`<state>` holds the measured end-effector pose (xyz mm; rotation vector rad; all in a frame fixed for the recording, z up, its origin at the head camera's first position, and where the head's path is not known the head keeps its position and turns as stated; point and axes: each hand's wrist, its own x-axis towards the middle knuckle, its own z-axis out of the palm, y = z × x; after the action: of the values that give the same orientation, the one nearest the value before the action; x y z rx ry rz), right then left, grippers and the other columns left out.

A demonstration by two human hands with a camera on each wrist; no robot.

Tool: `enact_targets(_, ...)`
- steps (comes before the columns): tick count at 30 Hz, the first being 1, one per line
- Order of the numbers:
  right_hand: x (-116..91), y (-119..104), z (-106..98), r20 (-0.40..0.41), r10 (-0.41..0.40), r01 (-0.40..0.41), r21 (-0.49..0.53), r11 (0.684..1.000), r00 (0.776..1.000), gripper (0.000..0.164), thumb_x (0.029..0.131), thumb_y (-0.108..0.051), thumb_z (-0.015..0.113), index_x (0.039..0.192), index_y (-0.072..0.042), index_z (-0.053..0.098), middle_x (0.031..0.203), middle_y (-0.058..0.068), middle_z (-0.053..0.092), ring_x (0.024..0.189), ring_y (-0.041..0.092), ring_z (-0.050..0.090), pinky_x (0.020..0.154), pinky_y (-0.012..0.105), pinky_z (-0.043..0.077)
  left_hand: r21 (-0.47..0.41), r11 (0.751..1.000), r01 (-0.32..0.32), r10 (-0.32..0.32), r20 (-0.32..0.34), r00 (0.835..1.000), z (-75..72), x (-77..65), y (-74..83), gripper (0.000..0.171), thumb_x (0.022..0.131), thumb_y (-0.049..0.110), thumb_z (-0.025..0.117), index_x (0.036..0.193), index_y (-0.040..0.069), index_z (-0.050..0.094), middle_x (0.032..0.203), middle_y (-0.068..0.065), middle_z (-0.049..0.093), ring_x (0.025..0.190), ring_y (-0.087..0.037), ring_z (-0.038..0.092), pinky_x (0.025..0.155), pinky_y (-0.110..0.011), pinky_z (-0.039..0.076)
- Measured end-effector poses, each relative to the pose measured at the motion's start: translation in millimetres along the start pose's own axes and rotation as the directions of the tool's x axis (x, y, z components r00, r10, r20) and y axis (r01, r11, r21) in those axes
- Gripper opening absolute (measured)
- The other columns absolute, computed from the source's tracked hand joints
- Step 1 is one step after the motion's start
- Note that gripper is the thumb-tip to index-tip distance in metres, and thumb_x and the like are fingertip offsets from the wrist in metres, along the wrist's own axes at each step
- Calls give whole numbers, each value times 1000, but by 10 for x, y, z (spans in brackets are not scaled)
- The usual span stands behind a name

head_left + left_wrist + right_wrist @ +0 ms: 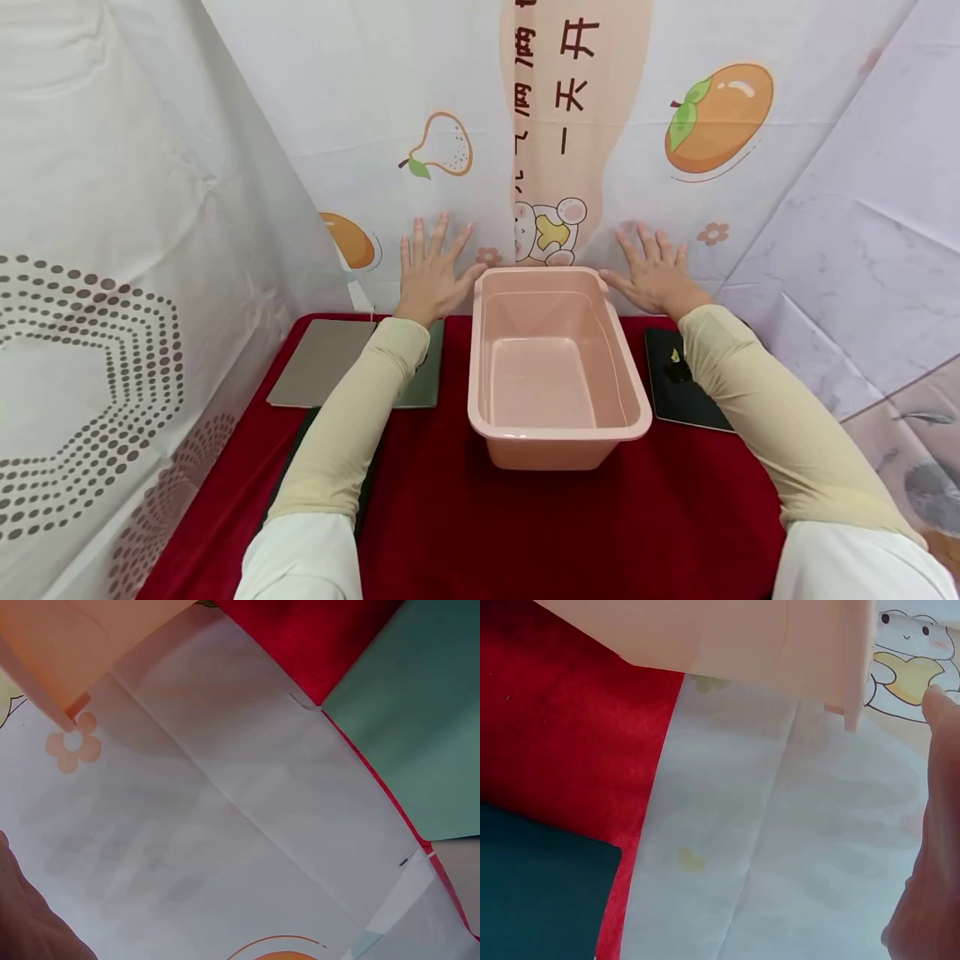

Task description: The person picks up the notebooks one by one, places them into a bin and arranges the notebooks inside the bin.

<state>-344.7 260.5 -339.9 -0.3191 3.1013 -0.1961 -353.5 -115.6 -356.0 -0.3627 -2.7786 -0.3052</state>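
A white fabric hanging (337,100) printed with fruit is rising at twelve o'clock behind a dark-red velvety cloth (555,533). Central on the cloth, a pale-pink rectangular plastic basin (558,434) is standing upright. From the basin, a thin grey rectangular notebook (322,362) and a thin green rectangular notebook (426,387) are lying towards nine o'clock, a thin black rectangular notebook (675,400) towards three. The person's left hand (431,283) is reaching out at ten o'clock, the right hand (654,279) at two, fingers straight, apart, gripping nothing.
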Motion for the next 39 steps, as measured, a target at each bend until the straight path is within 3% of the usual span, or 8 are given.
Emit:
enact_targets(18, -147, 188, 80, -13, 13, -12, 41, 999, 1000, 92, 99, -74, 29, 166, -18, -2, 170, 22, -17, 154, 55, -11, 114, 79, -13, -23, 998, -52, 53, 6, 999, 90, -108, -89, 71, 98, 77, 22, 162, 47, 16, 174, 8, -8, 160, -33, -20, 127, -61, -7)
enact_targets(29, -245, 312, 152, 7, 35, -35, 45, 998, 999, 93, 100, -72, 30, 165, -15, -3, 169, 24, -19, 153, 56, -12, 114, 79, -13, -55, 996, -77, 79, 36, 996, 145, -168, -69, 67, 101, 69, 35, 162, 46, 17, 174, 10, -7, 161, -30, -17, 129, -59, -5)
enact_targets(34, -291, 370, 195, 24, 50, -51, 43, 998, 998, 94, 99, -73, 28, 165, -14, -4, 168, 24, -19, 152, 57, -11, 114, 80, -12, -41, 995, -88, 90, 67, 994, 177, -207, -49, 68, 101, 69, 32, 162, 45, 15, 174, 10, -8, 161, -30, -16, 129, -60, -1)
enact_targets(39, -356, 440, 235, 33, 53, -55, 63, 996, 998, 94, 99, -75, 26, 165, -15, -4, 168, 25, -19, 152, 58, -12, 112, 79, -16, -47, 993, -106, 109, 73, 991, 218, -260, -42, 65, 103, 66, 34, 162, 44, 17, 175, 7, 0, 162, -34, -8, 129, -60, 3)
